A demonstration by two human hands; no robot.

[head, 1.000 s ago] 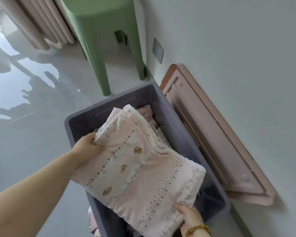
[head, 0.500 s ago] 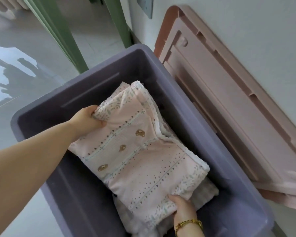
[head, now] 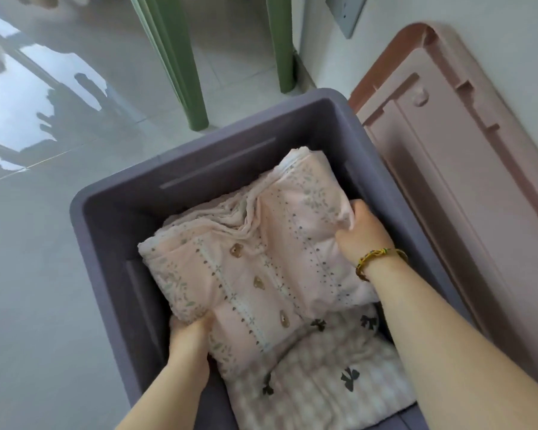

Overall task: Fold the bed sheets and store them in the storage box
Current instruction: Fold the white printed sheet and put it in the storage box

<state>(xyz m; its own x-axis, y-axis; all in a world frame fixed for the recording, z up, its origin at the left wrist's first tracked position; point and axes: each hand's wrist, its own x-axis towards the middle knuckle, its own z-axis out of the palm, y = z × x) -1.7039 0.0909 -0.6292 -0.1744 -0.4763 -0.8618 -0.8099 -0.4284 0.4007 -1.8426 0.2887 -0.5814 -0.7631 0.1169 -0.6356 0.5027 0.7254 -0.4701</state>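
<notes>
Head view: left hand (head: 189,339) grips the near-left corner of the folded pink sheet (head: 255,268); right hand (head: 359,232) clutches its far-right edge. Sheet lies between both hands, inside the purple storage box (head: 112,231), atop a checked sheet with bows (head: 323,377). Pink lid (head: 454,169) leans on the wall beside the box.

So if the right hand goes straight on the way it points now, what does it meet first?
Probably the far wall of the box; the right hand already grips the sheet, though depth is unclear.
</notes>
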